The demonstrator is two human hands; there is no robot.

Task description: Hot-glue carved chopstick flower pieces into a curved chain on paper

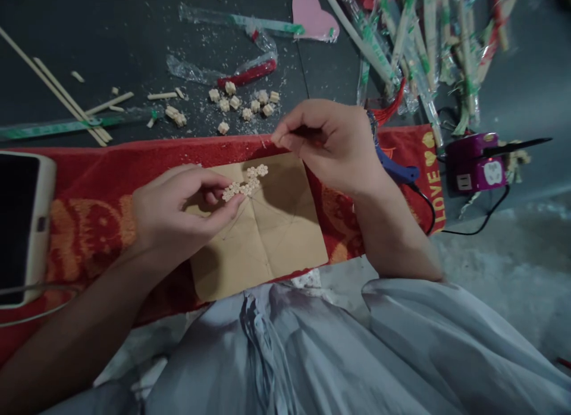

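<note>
A: What's held in L hand (181, 210)?
B: Cluster (252, 183), pinched btwn thumb & fingers, over paper (285, 225), toward its 11 o'clock.
A: R hand (334, 144)?
B: Fingertips drawn narrow at cluster's 1 o'clock; contents can't be told. Bits (234, 103) are strewn at cluster's 12; towel (89, 162) is laid under paper.

On the dark flat surface (134, 40), a red patterned cloth towel (98, 165) carries a rectangular phone (18, 225) left of a creased tan paper sheet (294, 225). Beyond: small pale ridged pieces (229, 88), with thin pale wooden sticks (74, 99) far left.
</note>
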